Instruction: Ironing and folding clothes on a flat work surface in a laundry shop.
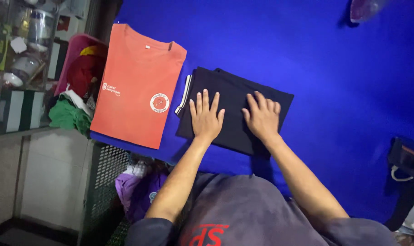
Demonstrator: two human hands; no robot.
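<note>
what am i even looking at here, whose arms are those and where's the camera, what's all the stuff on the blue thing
There is no machine here: the arms belong to a person, and the single camera sits on that person's head, looking down, so you see their own grey shirt at the bottom edge.

The blue surface is a cloth-covered table. Both hands lie flat, palms down, on a folded dark navy garment: the left hand with fingers spread, the right hand beside it. Neither hand grips anything; they only press on the cloth.

To the left of it lies a folded orange t-shirt with a small round badge. Past the table's left edge sits a pile of red and green clothes, and more clothes, purple and white, lie in a mesh basket below.
</note>
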